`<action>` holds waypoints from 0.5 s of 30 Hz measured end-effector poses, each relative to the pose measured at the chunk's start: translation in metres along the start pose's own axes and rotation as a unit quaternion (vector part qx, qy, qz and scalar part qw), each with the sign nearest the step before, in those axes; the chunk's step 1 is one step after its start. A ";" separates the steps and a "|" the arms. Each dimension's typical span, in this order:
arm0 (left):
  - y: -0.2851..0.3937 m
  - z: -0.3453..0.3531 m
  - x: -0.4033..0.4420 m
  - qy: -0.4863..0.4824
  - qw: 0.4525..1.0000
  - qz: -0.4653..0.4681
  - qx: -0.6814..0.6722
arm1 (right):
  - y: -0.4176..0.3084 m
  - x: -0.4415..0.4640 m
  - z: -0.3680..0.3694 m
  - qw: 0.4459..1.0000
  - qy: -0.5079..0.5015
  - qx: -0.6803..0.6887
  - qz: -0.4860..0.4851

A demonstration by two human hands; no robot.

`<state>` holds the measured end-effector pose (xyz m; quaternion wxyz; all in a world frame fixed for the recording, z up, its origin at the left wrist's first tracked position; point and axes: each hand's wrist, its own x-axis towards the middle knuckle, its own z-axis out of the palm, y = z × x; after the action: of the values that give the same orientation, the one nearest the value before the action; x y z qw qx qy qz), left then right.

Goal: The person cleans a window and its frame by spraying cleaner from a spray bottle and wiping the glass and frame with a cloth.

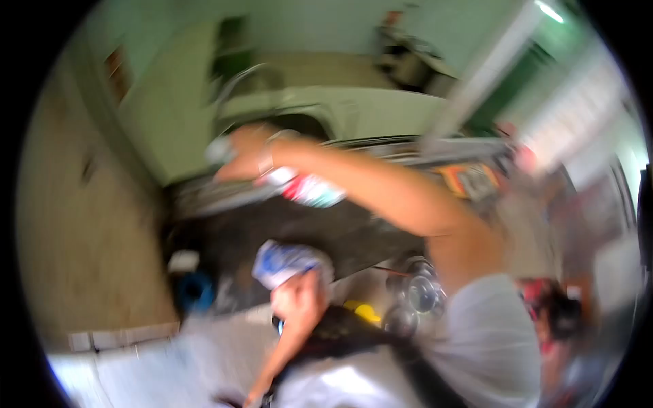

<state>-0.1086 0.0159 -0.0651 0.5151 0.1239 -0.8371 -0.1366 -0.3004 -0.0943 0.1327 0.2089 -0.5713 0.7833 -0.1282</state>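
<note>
My right hand (248,151) reaches across to the upper left, near the sink (309,126) and its curved faucet (235,85). A pale, blurred item (219,151) is at its fingertips; motion smears the fingers. Under that forearm lies a red, white and green packet (309,189) on the dark counter (272,221). Lower down, my left hand (299,296) grips a blue and white packet (286,264) near the counter's front edge.
A blue ring-shaped item (196,292) and a small white item (183,260) sit at the left. Glassware (422,294) and a yellow item (362,311) are at the lower middle. An orange packet (469,181) lies at the right. Another person (554,309) shows at the lower right.
</note>
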 end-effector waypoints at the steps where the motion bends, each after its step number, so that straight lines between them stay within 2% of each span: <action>1: -0.002 0.003 -0.012 -0.073 0.994 -0.063 -0.051 | 0.018 -0.010 -0.002 0.998 0.064 0.015 -0.001; 2: 0.005 -0.001 -0.002 -0.011 0.999 -0.023 -0.021 | 0.031 -0.012 -0.002 0.997 0.079 -0.020 0.015; 3: 0.010 -0.005 0.005 -0.001 0.999 -0.036 -0.029 | 0.039 -0.024 -0.006 0.995 0.076 0.040 0.051; 5: 0.016 -0.008 0.011 -0.007 0.999 -0.032 -0.032 | 0.060 -0.055 -0.017 0.989 0.096 0.061 0.094; 7: 0.001 -0.022 0.021 -0.017 0.999 -0.024 -0.042 | 0.072 -0.069 -0.021 0.973 0.161 0.100 0.131; 11: 0.014 -0.010 0.032 -0.046 0.994 -0.003 -0.097 | 0.130 -0.127 -0.025 0.952 0.250 0.061 0.169; 15: 0.028 0.001 0.051 -0.106 0.989 -0.011 -0.106 | 0.161 -0.168 -0.030 0.945 0.224 0.077 0.226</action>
<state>-0.1338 0.0247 -0.0130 0.4324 0.0628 -0.8663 -0.2423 -0.4061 0.1148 0.1192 0.0944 -0.3177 0.9063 -0.2622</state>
